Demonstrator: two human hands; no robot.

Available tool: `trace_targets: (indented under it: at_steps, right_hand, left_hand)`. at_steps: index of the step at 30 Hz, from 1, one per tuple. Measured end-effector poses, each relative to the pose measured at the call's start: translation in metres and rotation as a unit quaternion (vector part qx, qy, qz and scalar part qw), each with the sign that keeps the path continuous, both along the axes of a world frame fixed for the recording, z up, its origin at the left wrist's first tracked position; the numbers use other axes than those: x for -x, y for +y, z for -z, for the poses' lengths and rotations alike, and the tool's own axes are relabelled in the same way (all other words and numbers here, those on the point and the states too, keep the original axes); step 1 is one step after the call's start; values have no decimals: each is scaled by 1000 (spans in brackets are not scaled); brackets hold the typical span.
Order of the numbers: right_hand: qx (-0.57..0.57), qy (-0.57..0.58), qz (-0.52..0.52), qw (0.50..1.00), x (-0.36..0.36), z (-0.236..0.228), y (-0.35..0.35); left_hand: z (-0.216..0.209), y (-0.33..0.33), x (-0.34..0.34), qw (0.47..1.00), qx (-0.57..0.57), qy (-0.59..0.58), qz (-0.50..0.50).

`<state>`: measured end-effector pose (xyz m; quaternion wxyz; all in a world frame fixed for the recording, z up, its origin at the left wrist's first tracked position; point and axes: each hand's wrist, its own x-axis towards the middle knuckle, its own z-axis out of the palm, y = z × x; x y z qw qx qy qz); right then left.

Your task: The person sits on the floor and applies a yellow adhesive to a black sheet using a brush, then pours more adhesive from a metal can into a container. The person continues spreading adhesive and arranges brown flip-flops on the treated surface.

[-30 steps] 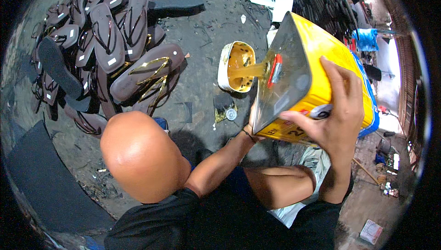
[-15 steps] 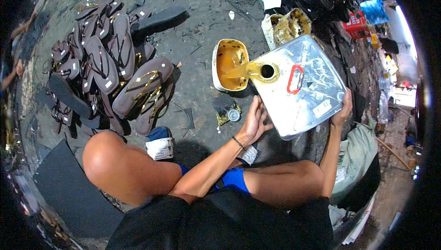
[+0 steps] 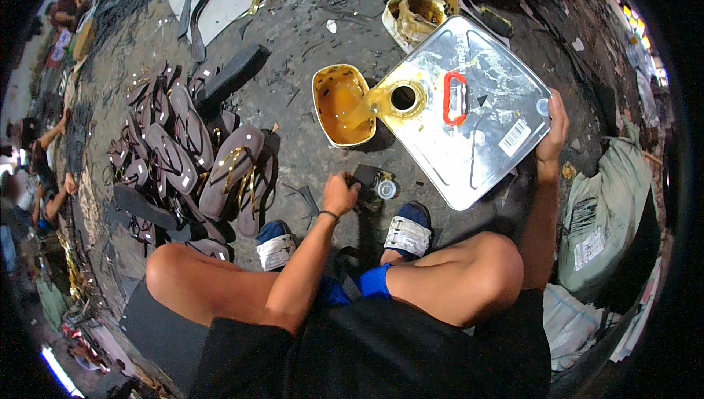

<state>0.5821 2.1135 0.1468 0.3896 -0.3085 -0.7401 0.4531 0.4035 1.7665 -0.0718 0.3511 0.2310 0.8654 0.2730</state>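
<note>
Since the earlier frame, the left hand (image 3: 341, 193) has moved away from the near left edge of the metal can (image 3: 484, 116) and down to the floor (image 3: 301, 160), beside a black scrap (image 3: 366, 174). Its fingers are curled inward; whether they have hold of anything cannot be told. The can lies to the right of this hand and farther off, well apart from it. At the can's right corner, the right hand (image 3: 554, 129) is bent around the edge, gripping it. The can is tipped, its top with the red handle (image 3: 455, 98) in view and its round opening (image 3: 403, 97) toward the left. Amber liquid (image 3: 367, 111) runs from there into the pale tub (image 3: 345, 74), which stands just left of the can and beyond the left hand. A round cap (image 3: 386, 189) lies right of the scrap. Sandals (image 3: 172, 158) lie piled farther left.
</note>
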Motion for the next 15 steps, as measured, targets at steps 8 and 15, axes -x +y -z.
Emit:
trace_targets:
  at_steps: [8, 15]
  right_hand:
    - [54, 53, 50, 996, -23, 16, 10]
    - [66, 29, 36, 997, -20, 7, 0]
  left_hand:
    - [-215, -34, 54, 984, -139, 109, -23]
    - [-212, 35, 101, 927, -285, 238, -62]
